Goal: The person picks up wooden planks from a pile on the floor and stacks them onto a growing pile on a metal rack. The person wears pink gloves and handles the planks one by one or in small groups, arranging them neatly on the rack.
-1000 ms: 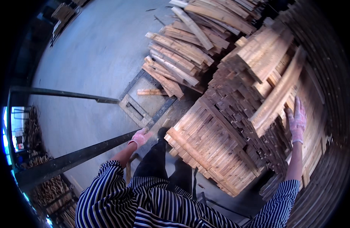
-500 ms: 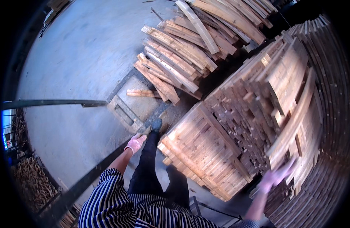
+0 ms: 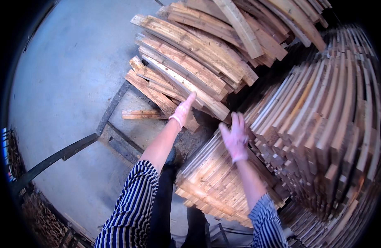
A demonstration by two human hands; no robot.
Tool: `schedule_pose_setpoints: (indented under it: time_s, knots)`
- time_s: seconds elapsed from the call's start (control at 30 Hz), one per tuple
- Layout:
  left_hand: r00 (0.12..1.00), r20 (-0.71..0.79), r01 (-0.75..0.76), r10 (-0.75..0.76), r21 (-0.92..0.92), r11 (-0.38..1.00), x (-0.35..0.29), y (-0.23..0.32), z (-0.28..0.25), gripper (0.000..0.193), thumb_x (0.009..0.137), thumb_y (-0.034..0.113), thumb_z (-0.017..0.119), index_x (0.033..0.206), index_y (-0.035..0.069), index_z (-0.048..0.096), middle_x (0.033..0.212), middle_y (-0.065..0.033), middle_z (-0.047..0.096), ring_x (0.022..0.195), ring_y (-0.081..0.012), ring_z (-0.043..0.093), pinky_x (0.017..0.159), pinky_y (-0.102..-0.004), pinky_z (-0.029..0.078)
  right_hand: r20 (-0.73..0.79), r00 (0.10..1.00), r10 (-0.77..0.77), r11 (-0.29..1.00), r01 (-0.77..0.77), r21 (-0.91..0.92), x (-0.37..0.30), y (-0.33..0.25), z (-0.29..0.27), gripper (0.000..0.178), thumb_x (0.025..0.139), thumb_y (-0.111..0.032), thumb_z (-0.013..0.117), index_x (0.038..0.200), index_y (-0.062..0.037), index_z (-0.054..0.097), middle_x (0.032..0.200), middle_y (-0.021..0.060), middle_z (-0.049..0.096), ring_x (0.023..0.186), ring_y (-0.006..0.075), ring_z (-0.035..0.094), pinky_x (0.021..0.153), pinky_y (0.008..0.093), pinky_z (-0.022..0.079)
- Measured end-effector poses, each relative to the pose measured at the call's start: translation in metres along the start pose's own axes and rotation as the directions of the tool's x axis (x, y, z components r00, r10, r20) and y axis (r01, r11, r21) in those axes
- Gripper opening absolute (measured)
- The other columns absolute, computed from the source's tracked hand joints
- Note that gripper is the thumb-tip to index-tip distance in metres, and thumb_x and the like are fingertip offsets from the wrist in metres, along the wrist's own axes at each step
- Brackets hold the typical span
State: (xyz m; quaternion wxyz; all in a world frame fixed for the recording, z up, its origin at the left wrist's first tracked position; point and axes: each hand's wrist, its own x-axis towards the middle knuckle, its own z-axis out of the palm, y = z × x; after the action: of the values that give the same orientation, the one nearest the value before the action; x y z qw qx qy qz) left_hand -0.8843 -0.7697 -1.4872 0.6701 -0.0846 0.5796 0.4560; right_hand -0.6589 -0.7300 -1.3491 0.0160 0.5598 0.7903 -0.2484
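Observation:
My left hand (image 3: 183, 111), in a thin pink glove, reaches to the near end of a loose pile of wooden boards (image 3: 190, 53). Its fingers are stretched out beside a pale board (image 3: 186, 80); whether they touch it I cannot tell. Gloved alike, my right hand (image 3: 236, 138) is slightly blurred, fingers spread and nothing in them. It hovers at the far edge of a squared stack of light boards (image 3: 215, 177), near the end of that pale board.
A tall stack of long narrow boards (image 3: 322, 107) fills the right side. At left, a dark metal frame (image 3: 78, 146) runs across the grey concrete floor (image 3: 66, 82). One short board (image 3: 143, 114) lies by the pile. More wood (image 3: 43, 211) is heaped at lower left.
My left hand has moved up and forward to the loose boards. My right hand has swung in from the far right to the middle. The view has shifted, bringing the pile closer.

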Motion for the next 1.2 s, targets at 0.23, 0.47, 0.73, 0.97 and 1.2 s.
schedule_pose_setpoints:
  time_s: [0.23,0.47,0.73,0.97,1.2]
  knots:
    - [0.992,0.053,-0.099,0.112,-0.202,0.974,0.070,0.017,0.012,0.101,0.085,0.054,0.076,0.160,0.006,0.026,0.165,-0.0203,0.027,0.149,-0.0377,0.029,0.123,-0.0531,0.020,0.421,0.901,0.107,0.978,-0.171,0.116,0.143,0.022,0.068,0.095,0.074,-0.063,0.081,0.137,0.0032,0.055,0.143,0.0267,0.055,0.134,0.0394,0.052,0.112,0.0404,0.041]
    - [0.981,0.069,-0.118,0.180,-0.521,0.845,-0.023,-0.009,-0.029,0.067,0.092,0.045,0.066,0.142,0.003,0.049,0.133,-0.0142,0.060,0.125,-0.0289,0.056,0.115,-0.0442,0.038,0.548,0.836,-0.040,0.986,-0.057,0.159,0.040,-0.056,0.043,0.067,0.074,-0.039,0.086,0.125,-0.0017,0.063,0.115,0.0192,0.069,0.112,0.0293,0.066,0.101,0.0356,0.052]
    - [0.983,-0.008,-0.158,0.182,-0.539,0.827,-0.123,-0.012,-0.117,0.089,0.085,0.060,0.074,0.148,0.003,0.046,0.136,-0.0189,0.061,0.124,-0.0347,0.059,0.110,-0.0492,0.046,0.294,0.954,-0.058,0.989,0.014,0.149,0.041,-0.165,-0.002,0.084,0.087,-0.068,0.065,0.149,-0.0137,0.051,0.149,0.0245,0.050,0.135,0.0366,0.052,0.112,0.0426,0.042]
    - [0.990,-0.030,-0.133,0.140,-0.550,0.824,-0.102,-0.007,-0.081,0.081,0.089,0.052,0.074,0.147,0.004,0.046,0.134,-0.0176,0.062,0.121,-0.0352,0.060,0.108,-0.0482,0.047,0.470,0.882,0.021,0.969,-0.134,0.209,0.114,-0.111,0.151,0.107,0.087,-0.076,0.053,0.162,-0.0075,0.021,0.162,0.0259,0.031,0.150,0.0384,0.032,0.122,0.0435,0.029]
    - [0.983,-0.031,-0.172,0.179,-0.488,0.856,-0.116,-0.011,-0.103,0.073,0.095,0.052,0.065,0.146,0.002,0.047,0.130,-0.0175,0.064,0.117,-0.0320,0.062,0.104,-0.0468,0.050,0.508,0.861,-0.035,0.997,0.066,-0.043,0.124,-0.100,0.164,0.093,0.087,-0.040,0.068,0.161,-0.0119,0.020,0.152,0.0260,0.045,0.137,0.0392,0.050,0.112,0.0429,0.043]
